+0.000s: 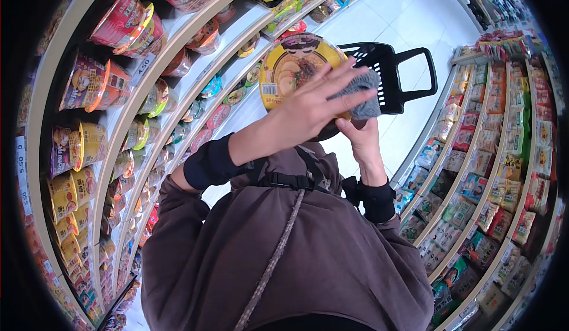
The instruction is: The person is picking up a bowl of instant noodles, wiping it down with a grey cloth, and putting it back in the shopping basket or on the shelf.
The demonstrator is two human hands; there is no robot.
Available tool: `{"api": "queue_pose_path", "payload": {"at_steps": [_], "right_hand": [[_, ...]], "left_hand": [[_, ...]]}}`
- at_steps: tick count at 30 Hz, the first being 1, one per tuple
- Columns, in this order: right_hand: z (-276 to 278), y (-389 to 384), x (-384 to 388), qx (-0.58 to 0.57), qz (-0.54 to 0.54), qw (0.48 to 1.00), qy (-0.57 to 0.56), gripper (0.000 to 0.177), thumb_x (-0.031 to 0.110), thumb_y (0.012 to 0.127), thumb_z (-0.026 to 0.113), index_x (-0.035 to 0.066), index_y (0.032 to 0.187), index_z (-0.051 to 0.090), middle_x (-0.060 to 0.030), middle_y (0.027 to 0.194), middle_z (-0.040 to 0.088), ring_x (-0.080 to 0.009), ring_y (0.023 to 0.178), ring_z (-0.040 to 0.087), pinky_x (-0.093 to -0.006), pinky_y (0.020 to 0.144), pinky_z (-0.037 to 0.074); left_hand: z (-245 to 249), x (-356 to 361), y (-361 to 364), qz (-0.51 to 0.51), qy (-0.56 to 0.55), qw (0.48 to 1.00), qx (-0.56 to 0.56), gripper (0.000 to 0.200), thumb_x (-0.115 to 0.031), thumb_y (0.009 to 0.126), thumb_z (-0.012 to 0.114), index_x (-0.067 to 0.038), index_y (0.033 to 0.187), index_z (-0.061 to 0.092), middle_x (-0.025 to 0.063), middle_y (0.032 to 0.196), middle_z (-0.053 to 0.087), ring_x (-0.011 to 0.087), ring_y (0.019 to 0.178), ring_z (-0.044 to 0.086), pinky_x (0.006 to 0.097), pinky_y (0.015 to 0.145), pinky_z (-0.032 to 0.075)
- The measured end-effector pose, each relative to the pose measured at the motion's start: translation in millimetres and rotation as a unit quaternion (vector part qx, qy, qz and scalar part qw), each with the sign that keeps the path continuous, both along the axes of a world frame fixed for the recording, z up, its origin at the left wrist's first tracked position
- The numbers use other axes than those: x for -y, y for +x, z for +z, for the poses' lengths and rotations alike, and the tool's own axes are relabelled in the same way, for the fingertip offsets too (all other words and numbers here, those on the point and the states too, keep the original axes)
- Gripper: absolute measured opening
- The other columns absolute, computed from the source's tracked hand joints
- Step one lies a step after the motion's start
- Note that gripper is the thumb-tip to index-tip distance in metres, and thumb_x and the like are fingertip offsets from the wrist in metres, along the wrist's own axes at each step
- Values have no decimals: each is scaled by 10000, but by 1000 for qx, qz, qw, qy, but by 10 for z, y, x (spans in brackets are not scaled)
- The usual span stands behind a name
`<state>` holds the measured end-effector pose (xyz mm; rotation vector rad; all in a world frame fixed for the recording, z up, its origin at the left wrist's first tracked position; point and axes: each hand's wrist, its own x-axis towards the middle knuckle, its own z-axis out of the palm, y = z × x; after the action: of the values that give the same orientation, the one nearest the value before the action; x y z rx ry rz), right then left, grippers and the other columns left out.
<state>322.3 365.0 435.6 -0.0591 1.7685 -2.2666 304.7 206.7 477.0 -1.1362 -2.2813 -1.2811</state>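
A large instant noodle bowl (pixel 296 64) with a yellow lid, a picture of noodles and a barcode is held up in front of my chest, lid facing me. Over its right part lies my left hand (pixel 320 103), fingers extended across a folded grey cloth (pixel 363 85) at the lid's edge. My right hand (pixel 363 144) is at the bowl's lower right side, thumb showing by the rim. Its other fingers are partly hidden behind the cloth and bowl. Just beyond both hands is a black shopping basket (pixel 385 73) with a loop handle.
Curved-looking shelves of noodle cups and bowls (pixel 121 26) rise close on my left, with price tags (pixel 142 65). Shelves of small bagged goods (pixel 474 186) stand on the right. Pale floor tiles (pixel 385 11) show between them.
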Motion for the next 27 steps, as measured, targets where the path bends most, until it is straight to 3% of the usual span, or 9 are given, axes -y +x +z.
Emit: {"api": "queue_pose_path", "payload": {"at_steps": [7, 10, 15, 17, 18, 22, 25, 26, 27], "right_hand": [[41, 1, -16, -75, 38, 996, -15, 757, 20, 634, 654, 65, 1266, 240, -114, 1179, 377, -203, 1075, 385, -320, 820, 410], [58, 5, -55, -80, 21, 996, -12, 744, 15, 634, 651, 56, 1260, 250, -112, 1188, 369, -207, 1084, 378, -324, 821, 411], [-18, -21, -273, -61, -29, 997, -35, 767, 92, 600, 695, 23, 1238, 275, -76, 1150, 422, -157, 1056, 414, -269, 853, 372], [-40, -30, -379, 2, -22, 991, -132, 726, 169, 621, 698, 4, 1209, 304, -58, 1108, 458, -132, 1010, 453, -257, 870, 347], [-15, -39, -380, -15, -27, 991, -129, 708, 174, 626, 695, 2, 1198, 316, -52, 1087, 469, -124, 986, 462, -248, 853, 355], [73, -72, -268, -36, -50, 993, -96, 655, 164, 643, 679, 3, 1179, 340, -40, 1039, 491, -103, 921, 479, -223, 803, 370], [92, -57, -187, 3, -56, 993, -100, 630, 135, 650, 663, 8, 1179, 346, -41, 1036, 487, -96, 911, 470, -215, 792, 363], [83, -52, -174, 11, -52, 994, -96, 637, 110, 650, 651, 14, 1191, 328, -61, 1074, 464, -120, 979, 446, -238, 823, 356], [91, -48, -139, 11, -51, 994, -95, 637, 110, 650, 651, 14, 1191, 328, -61, 1074, 464, -120, 979, 446, -238, 823, 356]], "left_hand": [[-39, 309, -219, 191, -40, 979, -60, 505, 75, 709, 438, -149, 1161, 449, 158, 1207, 382, 316, 1147, 336, 411, 921, 296], [-93, 458, -253, 224, 27, 974, 20, 499, 80, 716, 404, -165, 1146, 465, 186, 1200, 388, 297, 1040, 464, 288, 783, 406], [-492, 770, -223, 270, 35, 950, 154, 467, 62, 721, 392, -119, 1146, 461, 181, 1149, 441, 224, 1021, 476, 249, 803, 373], [-661, 865, -228, 301, 17, 941, 152, 468, 45, 721, 401, -138, 1149, 455, 229, 1125, 438, 271, 794, 556, 281, 709, 420], [-666, 869, -207, 321, 62, 932, 154, 451, 44, 730, 401, -116, 1149, 454, 192, 1104, 464, 207, 723, 538, 252, 699, 413], [-353, 765, -127, 372, 194, 906, 65, 444, 43, 751, 389, -95, 1172, 427, 140, 1033, 498, 181, 823, 516, 249, 776, 379], [-165, 555, -11, 328, 132, 935, 10, 467, 47, 749, 395, -111, 1188, 413, 153, 1059, 484, 212, 894, 515, 261, 795, 379], [-73, 496, 79, 301, 114, 938, 130, 493, 57, 730, 421, -119, 1190, 415, 175, 1120, 449, 264, 971, 497, 275, 812, 380], [-97, 436, 74, 303, 114, 937, 130, 493, 57, 730, 421, -119, 1190, 415, 175, 1120, 449, 264, 971, 497, 275, 812, 380]]}}
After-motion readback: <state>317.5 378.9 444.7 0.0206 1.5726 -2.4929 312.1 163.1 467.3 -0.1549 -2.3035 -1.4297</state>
